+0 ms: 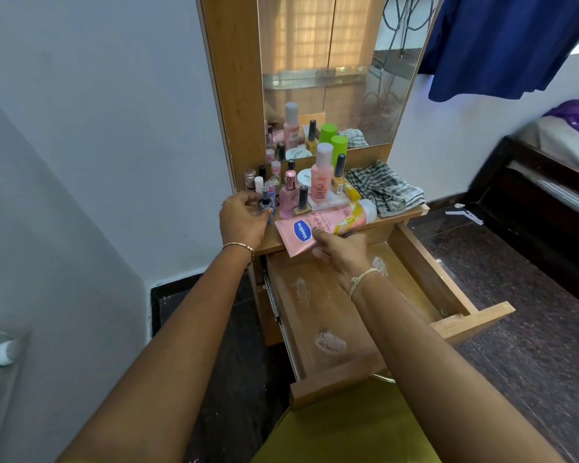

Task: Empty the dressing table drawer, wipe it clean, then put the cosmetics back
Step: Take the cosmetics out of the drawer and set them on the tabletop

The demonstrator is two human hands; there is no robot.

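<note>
Head view: right hand is pinching the soft, light Vaseline tube by its flat end; left hand is gripping a fragile polish bottle.

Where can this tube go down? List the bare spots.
Drawer floor: bare wood between its walls, only whitish smears. Tabletop: crowded, bottles left and middle, cloth right; a bare strip at the front left corner by the left hand.
</note>
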